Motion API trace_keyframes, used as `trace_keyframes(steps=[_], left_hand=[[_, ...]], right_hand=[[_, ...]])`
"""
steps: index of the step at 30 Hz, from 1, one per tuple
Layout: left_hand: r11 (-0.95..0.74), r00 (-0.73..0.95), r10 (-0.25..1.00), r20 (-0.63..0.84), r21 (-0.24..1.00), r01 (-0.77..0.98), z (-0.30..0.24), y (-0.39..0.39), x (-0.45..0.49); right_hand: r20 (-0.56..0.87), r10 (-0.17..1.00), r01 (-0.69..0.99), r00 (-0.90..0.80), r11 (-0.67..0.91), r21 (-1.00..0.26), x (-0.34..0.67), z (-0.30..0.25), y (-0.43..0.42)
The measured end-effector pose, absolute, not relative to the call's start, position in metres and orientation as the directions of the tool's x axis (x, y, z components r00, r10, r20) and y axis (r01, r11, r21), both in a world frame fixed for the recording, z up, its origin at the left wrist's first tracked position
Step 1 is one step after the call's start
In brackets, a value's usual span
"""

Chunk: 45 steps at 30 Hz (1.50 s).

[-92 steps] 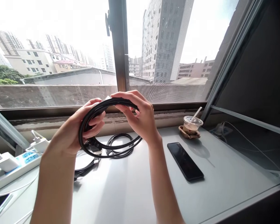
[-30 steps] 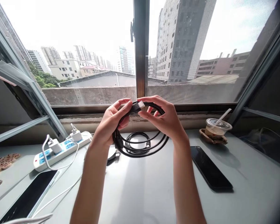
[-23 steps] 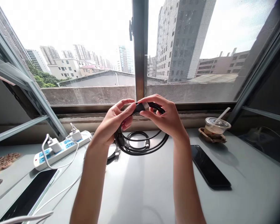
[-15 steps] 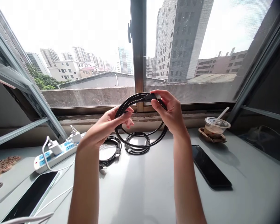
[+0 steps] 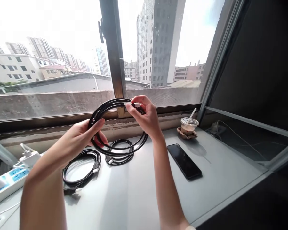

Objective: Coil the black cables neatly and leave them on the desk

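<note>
Both hands hold up a coiled black cable point(image 5: 116, 154) above the white table, in front of the window. My left hand point(image 5: 87, 132) grips the left side of the loop, thumb across the strands. At the upper right of the loop, my right hand point(image 5: 145, 113) pinches the cable near its plug, fingers mostly covering the connector. Below, two more coiled black cables lie on the table: a larger coil point(image 5: 80, 183) at the left with a metal-tipped plug, and a smaller coil point(image 5: 122, 162) partly behind the held loop.
To the right lies a black phone point(image 5: 184, 161). Behind it a lidded drink cup point(image 5: 189, 124) with a straw sits in a brown holder. A white power strip point(image 5: 13, 182) with chargers is at the left. Metal shelf bars point(image 5: 249, 119) frame the right side.
The view has swung to the right, so everything appears further left. My right fingers now cover more of the plug. Both hands still hold the coil.
</note>
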State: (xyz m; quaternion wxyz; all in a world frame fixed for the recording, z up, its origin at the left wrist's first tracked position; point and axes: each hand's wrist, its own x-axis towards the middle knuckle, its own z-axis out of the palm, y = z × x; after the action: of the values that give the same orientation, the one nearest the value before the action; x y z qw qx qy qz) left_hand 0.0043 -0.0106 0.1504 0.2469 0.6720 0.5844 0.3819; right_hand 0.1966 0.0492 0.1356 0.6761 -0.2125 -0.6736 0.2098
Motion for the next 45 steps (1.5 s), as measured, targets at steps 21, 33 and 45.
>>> trace_keyframes(steps=[21,33,45], left_hand=[[-0.252,-0.050,0.954,0.297,0.878,0.408,0.153,-0.017,0.013],[0.299,-0.052,0.934,-0.354,0.690,0.659,0.072,0.073,-0.025],[0.401,-0.194,0.903,-0.382,0.595,0.696,0.020,0.097,-0.030]], right_hand=[[0.701,0.677,-0.062,-0.225,0.708,-0.703,0.190,0.116,0.073],[0.153,0.899,0.189,-0.411,0.248,-0.950,0.176,0.027,0.138],[0.120,0.908,0.280,-0.402,0.247,-0.928,0.161,-0.038,0.173]])
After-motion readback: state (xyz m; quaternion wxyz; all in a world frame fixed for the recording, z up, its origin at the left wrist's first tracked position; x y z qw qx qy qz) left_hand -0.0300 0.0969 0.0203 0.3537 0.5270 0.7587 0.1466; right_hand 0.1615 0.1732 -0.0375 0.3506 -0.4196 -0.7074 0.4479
